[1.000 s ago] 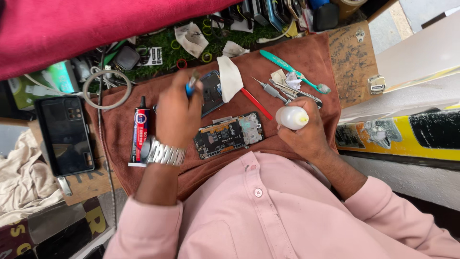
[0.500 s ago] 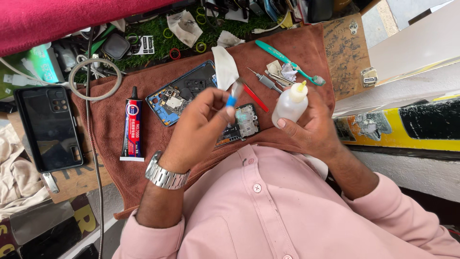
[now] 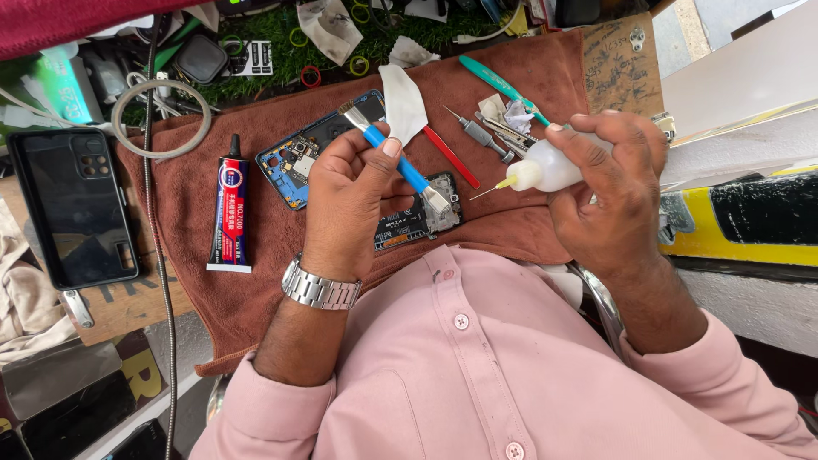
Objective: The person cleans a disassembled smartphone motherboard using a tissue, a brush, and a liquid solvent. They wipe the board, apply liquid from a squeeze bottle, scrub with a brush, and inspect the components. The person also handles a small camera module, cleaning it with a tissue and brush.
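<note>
The brown cloth (image 3: 256, 281) covers the counter (image 3: 622, 60) across the middle of the frame, crowded along its upper edge with tools; bare cloth lies only at lower left. At centre, the left hand (image 3: 345, 209) closes its grip on a blue-handled brush (image 3: 400, 166), bristle ends over an opened blue phone body (image 3: 298, 162) and a dark circuit board (image 3: 417, 221). Right of centre, the right hand (image 3: 613, 187) wraps shut around a small white squeeze bottle (image 3: 545, 169), its yellow nozzle pointing left toward the board. A black glue tube (image 3: 232, 209) lies at left.
</note>
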